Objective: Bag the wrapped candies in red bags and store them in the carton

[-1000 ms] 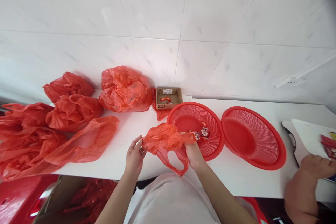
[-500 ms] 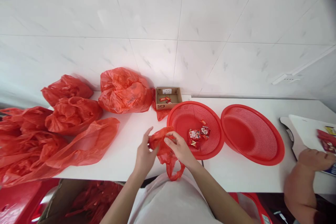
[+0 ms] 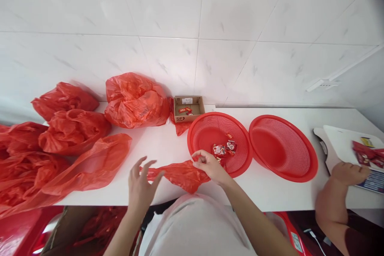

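Note:
A thin red plastic bag [image 3: 180, 174] stretches sideways in front of my body, over the near part of the white table. My right hand [image 3: 213, 168] pinches its right end between thumb and fingers. At the bag's left end is my left hand [image 3: 139, 190], its fingers spread apart; whether the fingertips touch the film is hard to see. Just beyond my right hand sits a red mesh basket [image 3: 201, 126] with several small wrapped snacks [image 3: 219, 150] in it. My right hand overlaps the near left rim of this basket.
A second red basket [image 3: 270, 140] stands to the right. Behind is a small cardboard box [image 3: 183, 118] holding red packets. Bulging red bags [image 3: 136, 102] crowd the left. Another person's arm [image 3: 334, 200] rests at the right, by a white scale-like device [image 3: 339, 138].
My left hand has moved left and its fingers have spread. The bunched red bag is now drawn out lengthwise, its right end still in my right hand. The view has shifted slightly.

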Demonstrator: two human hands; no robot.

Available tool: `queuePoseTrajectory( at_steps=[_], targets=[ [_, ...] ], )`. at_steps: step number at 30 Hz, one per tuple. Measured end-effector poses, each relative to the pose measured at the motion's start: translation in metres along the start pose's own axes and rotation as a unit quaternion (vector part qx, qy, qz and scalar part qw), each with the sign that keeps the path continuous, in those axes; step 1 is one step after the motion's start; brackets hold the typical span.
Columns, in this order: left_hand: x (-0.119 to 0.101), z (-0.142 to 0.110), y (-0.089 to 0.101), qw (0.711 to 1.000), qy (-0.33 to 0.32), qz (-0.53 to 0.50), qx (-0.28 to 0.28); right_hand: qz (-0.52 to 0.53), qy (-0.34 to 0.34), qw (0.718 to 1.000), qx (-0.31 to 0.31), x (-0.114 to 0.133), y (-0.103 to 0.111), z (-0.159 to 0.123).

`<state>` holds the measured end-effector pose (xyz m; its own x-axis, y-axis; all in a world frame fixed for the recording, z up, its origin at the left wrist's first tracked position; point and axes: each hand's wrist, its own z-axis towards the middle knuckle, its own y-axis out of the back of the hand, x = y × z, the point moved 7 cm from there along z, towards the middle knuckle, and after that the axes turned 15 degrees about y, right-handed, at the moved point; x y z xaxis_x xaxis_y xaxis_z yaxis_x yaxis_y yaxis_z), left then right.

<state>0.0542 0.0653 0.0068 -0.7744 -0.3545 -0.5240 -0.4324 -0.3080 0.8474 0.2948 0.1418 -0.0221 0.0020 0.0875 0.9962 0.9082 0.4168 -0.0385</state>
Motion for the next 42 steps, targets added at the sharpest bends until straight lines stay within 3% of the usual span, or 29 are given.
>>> queuePoseTrajectory(
  at_steps=[2,4,8,13,20,21,23,26,28,34,39,42],
  targets=[
    [-0.023,-0.017,-0.022,0.997,-0.065,0.016,0.05,0.047,-0.006,0.999,0.009,-0.001,-0.016,-0.003],
    [-0.032,-0.028,-0.047,0.99,-0.084,0.038,0.107,0.087,-0.009,0.996,0.021,0.0,-0.032,-0.008],
    [-0.017,-0.026,-0.08,0.983,-0.041,0.061,0.169,0.111,-0.031,0.992,0.041,-0.001,-0.046,-0.021],
    [0.009,-0.005,-0.072,0.983,-0.017,0.088,0.159,0.041,-0.026,0.998,0.039,-0.006,-0.013,-0.029],
    [0.037,0.006,-0.059,0.968,0.051,0.174,0.17,-0.066,-0.059,0.966,0.244,-0.014,0.028,-0.029],
    [0.038,0.004,-0.058,0.964,0.06,0.185,0.18,-0.096,-0.049,0.965,0.238,-0.017,0.039,-0.022],
    [0.039,0.0,-0.056,0.955,0.073,0.202,0.204,-0.204,-0.019,0.965,0.166,-0.025,0.07,-0.002],
    [0.035,-0.006,-0.054,0.936,0.091,0.212,0.265,-0.367,-0.012,0.93,0.026,-0.044,0.114,0.025],
    [0.03,-0.009,-0.052,0.924,0.102,0.197,0.31,-0.402,-0.021,0.916,-0.003,-0.06,0.127,0.035],
    [0.018,-0.012,-0.045,0.924,0.109,0.136,0.34,-0.405,-0.034,0.913,-0.049,-0.083,0.14,0.04],
    [0.002,-0.017,-0.045,0.929,0.072,0.053,0.36,-0.307,-0.035,0.942,-0.128,-0.065,0.147,0.032],
    [-0.017,-0.019,-0.045,0.921,0.057,-0.034,0.385,-0.204,-0.018,0.97,-0.13,-0.044,0.125,0.025]
  ],
)
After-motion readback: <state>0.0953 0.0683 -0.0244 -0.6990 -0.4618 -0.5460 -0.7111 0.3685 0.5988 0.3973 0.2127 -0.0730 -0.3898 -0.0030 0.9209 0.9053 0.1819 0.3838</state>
